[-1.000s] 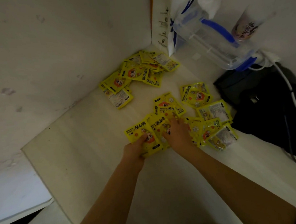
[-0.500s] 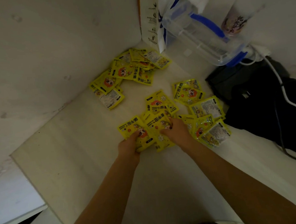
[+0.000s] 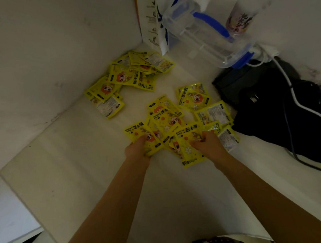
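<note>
Several yellow hand-warmer packets lie on a pale desk (image 3: 83, 164). A near pile of packets (image 3: 167, 121) spreads in front of me. My left hand (image 3: 137, 147) grips a packet (image 3: 137, 131) at the pile's left edge, fingers curled over it. To its right, my right hand (image 3: 206, 143) holds another packet (image 3: 188, 146) with curled fingers; more packets fan out beneath. A second pile of packets (image 3: 128, 78) sits in the far corner against the wall.
A white wall (image 3: 37, 54) borders the desk on the left. A clear plastic box with blue clips (image 3: 206, 32) leans at the back beside a white carton (image 3: 150, 17) and a cup (image 3: 240, 21). Black bags (image 3: 280, 113) with a white cable (image 3: 294, 95) fill the right side.
My hands have drawn apart and nearer to me, the right one sliding rightward. Packets in the near pile have been pulled along and spread toward the desk's front.
</note>
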`<action>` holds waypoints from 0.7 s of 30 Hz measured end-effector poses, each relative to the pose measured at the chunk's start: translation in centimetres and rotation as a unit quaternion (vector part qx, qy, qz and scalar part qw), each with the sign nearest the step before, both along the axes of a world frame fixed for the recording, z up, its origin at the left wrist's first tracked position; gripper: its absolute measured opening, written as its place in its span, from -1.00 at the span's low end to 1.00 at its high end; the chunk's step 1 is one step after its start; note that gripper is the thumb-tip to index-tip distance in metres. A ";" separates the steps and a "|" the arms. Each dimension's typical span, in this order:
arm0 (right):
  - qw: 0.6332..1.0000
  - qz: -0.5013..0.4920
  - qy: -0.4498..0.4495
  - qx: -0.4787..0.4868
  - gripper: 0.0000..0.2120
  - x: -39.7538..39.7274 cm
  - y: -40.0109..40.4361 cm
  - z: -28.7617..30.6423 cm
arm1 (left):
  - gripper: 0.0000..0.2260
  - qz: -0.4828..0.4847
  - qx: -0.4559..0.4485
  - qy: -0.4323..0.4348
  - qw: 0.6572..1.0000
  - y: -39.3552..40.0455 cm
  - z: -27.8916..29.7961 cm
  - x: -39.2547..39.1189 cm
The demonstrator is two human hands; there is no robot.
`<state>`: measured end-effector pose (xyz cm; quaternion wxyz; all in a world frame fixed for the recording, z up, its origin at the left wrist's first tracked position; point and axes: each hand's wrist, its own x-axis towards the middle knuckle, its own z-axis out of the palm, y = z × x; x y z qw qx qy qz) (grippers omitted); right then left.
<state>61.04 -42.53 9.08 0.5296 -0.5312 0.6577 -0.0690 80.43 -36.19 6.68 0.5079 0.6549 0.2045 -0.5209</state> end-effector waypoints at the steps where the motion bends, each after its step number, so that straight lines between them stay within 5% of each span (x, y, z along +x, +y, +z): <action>1: 1.000 0.002 0.011 -0.017 -0.58 -0.4 0.1 0.0 | -0.86 0.004 -0.002 0.001 1.000 -0.3 0.1 -0.1; 13: 0.991 0.026 0.075 -0.104 -0.61 -2.5 0.7 0.0 | -0.82 -0.007 0.013 -0.083 0.996 -1.1 -0.1 -0.4; 18: 0.996 0.024 0.058 -0.056 -0.80 -2.4 0.6 -0.7 | -0.82 0.019 -0.011 -0.112 0.993 -0.2 0.1 -0.1; 21: 0.999 0.018 0.038 -0.031 -0.75 -2.4 0.6 -1.1 | -0.85 0.030 -0.037 -0.106 0.993 0.0 0.6 0.1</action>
